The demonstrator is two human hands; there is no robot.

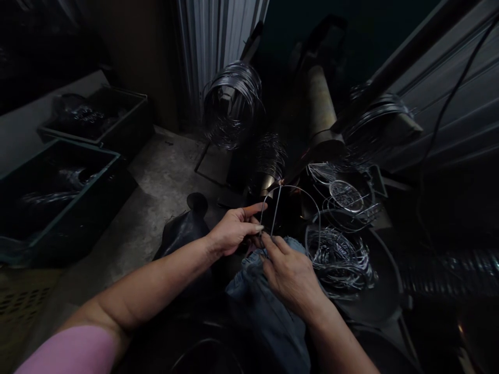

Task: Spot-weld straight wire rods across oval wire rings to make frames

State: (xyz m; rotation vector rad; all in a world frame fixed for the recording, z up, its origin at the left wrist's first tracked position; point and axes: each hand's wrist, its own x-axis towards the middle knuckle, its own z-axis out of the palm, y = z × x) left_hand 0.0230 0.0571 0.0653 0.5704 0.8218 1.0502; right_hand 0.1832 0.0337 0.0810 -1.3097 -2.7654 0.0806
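Observation:
My left hand [236, 228] is closed, with thumb and index finger pinching a thin metal wire [307, 193] that curves up and over to the right in a wide arc. A straight stretch of wire runs from near my fingers up to a small coppery tip in front of me. Close beside it, my right hand [286, 265] has its fingers pressed together at the lower end of the same wire. The exact grip there is partly hidden. Denim cloth [265, 301] lies over my lap beneath both hands.
A basin [384, 296] at the right holds a tangle of bent wires [339, 259], with a round wire piece [346, 196] behind it. Wire coils [234, 104] hang ahead near a metal cylinder [322, 98]. Crates [74, 208] stand at the left.

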